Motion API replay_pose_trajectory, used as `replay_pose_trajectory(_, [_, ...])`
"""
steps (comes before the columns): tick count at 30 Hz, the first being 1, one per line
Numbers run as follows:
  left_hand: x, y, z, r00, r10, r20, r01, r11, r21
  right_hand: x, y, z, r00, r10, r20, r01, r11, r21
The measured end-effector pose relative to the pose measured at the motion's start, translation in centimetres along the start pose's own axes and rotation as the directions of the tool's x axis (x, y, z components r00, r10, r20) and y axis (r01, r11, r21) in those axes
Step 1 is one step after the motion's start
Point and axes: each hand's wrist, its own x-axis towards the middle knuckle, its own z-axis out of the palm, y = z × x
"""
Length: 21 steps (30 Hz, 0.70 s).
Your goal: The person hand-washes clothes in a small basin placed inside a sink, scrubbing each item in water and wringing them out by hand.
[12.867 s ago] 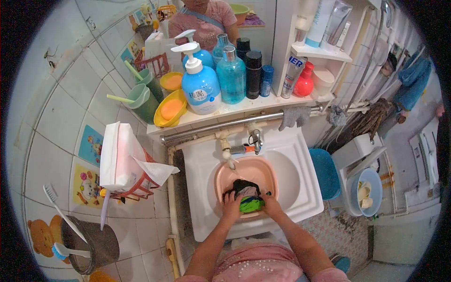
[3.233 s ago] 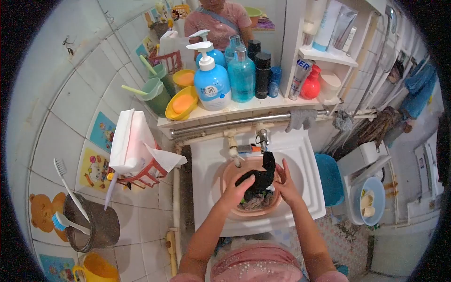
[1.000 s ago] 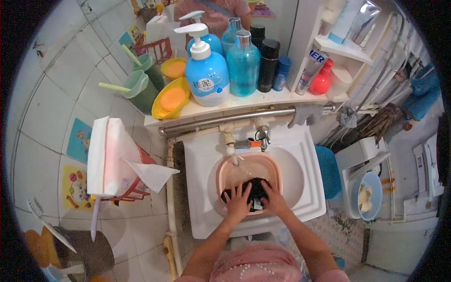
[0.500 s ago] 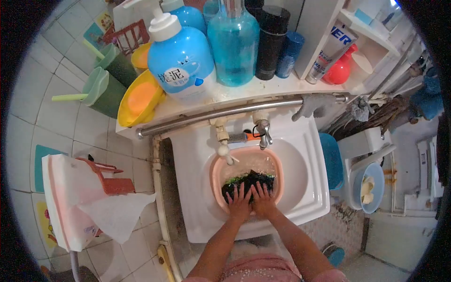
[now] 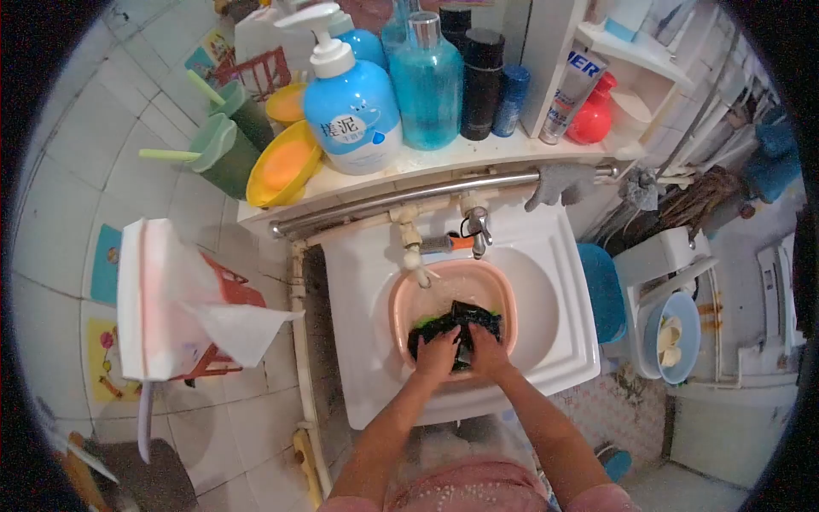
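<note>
Black cloth [image 5: 476, 319]: bunched in the front part of the pink basin [image 5: 511, 300], under both hands; green material shows at its left edge.
Left hand [image 5: 438, 355]: touching the left part of the black cloth, fingers bent down into the folds.
Right hand [image 5: 487, 352]: touching the right part of the black cloth, just beside the left hand.
Grip, both hands: fingertips hidden in the dark folds; cannot tell whether either grip is closed on the fabric or only pressing.
Pink basin: seated inside the white sink [image 5: 559, 369], left of the bowl's right wall.
Faucet [image 5: 480, 232]: mounted at the back of the sink, behind the pink basin.
Metal rail [image 5: 409, 200]: runs below the shelf [image 5: 437, 164]; a grey cloth [image 5: 561, 184] hangs near its right end.
Shelf, left to right: yellow dish [image 5: 310, 177] with orange soap [image 5: 285, 164], blue pump bottle [image 5: 352, 107], teal bottle [image 5: 426, 94].
Tissue pack [image 5: 152, 299]: on the left wall, one sheet protruding.
</note>
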Motion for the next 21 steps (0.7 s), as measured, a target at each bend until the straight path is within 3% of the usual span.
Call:
replay_pose_trajectory(1, [-0.3, 0.6, -1.9, 0.992, -0.026, 0.125, 0.051, 0.979, -0.196, -0.3, -0.6, -1.2, 1.0, -0.007, -0.013, 0.007, 1.0, -0.002])
replay_pose_trajectory(2, [-0.5, 0.6, -2.7, 0.996, 0.086, 0.008, -0.079, 0.949, -0.306, -0.8, -1.2, -2.4, 0.999, 0.034, -0.037, -0.033, 0.999, 0.015])
replay_pose_trajectory(3, [-1.0, 1.2, -4.1, 0.996, 0.09, -0.001, -0.086, 0.95, -0.302, -1.2, -1.7, -3.3, 0.995, 0.076, -0.057, -0.074, 0.997, 0.035])
replay_pose_trajectory(4, [-1.3, 2.3, -6.2, 0.99, 0.142, 0.017, -0.128, 0.934, -0.334, -1.3, -1.5, -3.3, 0.975, 0.021, -0.222, -0.011, 0.999, 0.046])
replay_pose_trajectory(5, [-1.6, 3.1, -8.0, 0.98, 0.194, 0.034, -0.168, 0.915, -0.367, -1.2, -1.2, -3.5, 0.973, 0.015, -0.231, -0.005, 0.999, 0.043])
replay_pose_trajectory(7, [-1.6, 3.1, -9.1, 0.964, 0.216, -0.157, -0.266, 0.838, -0.477, -0.9, -0.1, -3.7, 0.957, 0.139, -0.255, -0.079, 0.969, 0.235])
replay_pose_trajectory(8, [-1.5, 2.7, -9.4, 0.948, 0.216, -0.234, -0.306, 0.82, -0.484, -0.5, 0.7, -3.4, 0.905, 0.059, -0.422, 0.029, 0.98, 0.199])
replay_pose_trajectory(9, [-1.7, 2.9, -10.7, 0.927, 0.213, -0.308, -0.347, 0.801, -0.488, -0.5, 0.8, -4.1, 0.903, 0.055, -0.426, 0.033, 0.98, 0.196])
replay_pose_trajectory(10, [-2.0, 3.1, -11.9, 0.925, 0.214, -0.314, -0.35, 0.8, -0.488, -0.3, 0.2, -5.9, 0.958, 0.174, -0.226, -0.03, 0.85, 0.526])
replay_pose_trajectory(11, [-2.4, 3.3, -12.9, 0.91, 0.17, -0.378, -0.345, 0.816, -0.464, -0.3, -0.3, -7.7, 0.976, 0.216, 0.012, -0.145, 0.615, 0.775])
replay_pose_trajectory(12, [-2.7, 3.2, -13.5, 0.889, 0.126, -0.44, -0.337, 0.832, -0.442, -0.9, -1.9, -10.0, 0.987, 0.138, -0.077, -0.022, 0.602, 0.798])
replay_pose_trajectory(13, [-2.7, 3.0, -13.6, 0.889, 0.124, -0.441, -0.337, 0.83, -0.444, -1.1, -2.3, -11.3, 0.987, 0.138, -0.076, -0.023, 0.605, 0.796])
replay_pose_trajectory(15, [-2.8, 2.2, -13.5, 0.885, -0.019, -0.465, -0.26, 0.809, -0.528, -1.2, -2.5, -12.8, 0.99, 0.108, -0.094, 0.016, 0.57, 0.821])
replay_pose_trajectory(16, [-2.1, 0.7, -11.9, 0.884, -0.038, -0.466, -0.233, 0.828, -0.51, -1.2, -2.6, -13.2, 0.979, 0.079, -0.19, 0.103, 0.613, 0.784])
replay_pose_trajectory(17, [-1.1, -0.8, -9.6, 0.886, -0.041, -0.461, -0.23, 0.825, -0.516, -0.9, -2.3, -12.8, 0.979, 0.084, -0.185, 0.096, 0.615, 0.782])
replay_pose_trajectory(19, [-0.1, -2.3, -6.5, 0.764, -0.02, -0.645, -0.25, 0.912, -0.324, -0.1, -1.5, -11.3, 0.954, 0.154, -0.258, 0.078, 0.702, 0.708])
replay_pose_trajectory(20, [-0.3, -2.2, -5.7, 0.889, -0.153, -0.432, -0.063, 0.893, -0.446, 0.7, -0.6, -9.5, 0.956, 0.155, -0.251, 0.072, 0.704, 0.707])
replay_pose_trajectory(21, [-0.1, -2.3, -4.4, 0.89, -0.158, -0.428, -0.058, 0.892, -0.449, 1.6, 0.8, -6.7, 0.933, 0.175, -0.314, 0.066, 0.776, 0.628])
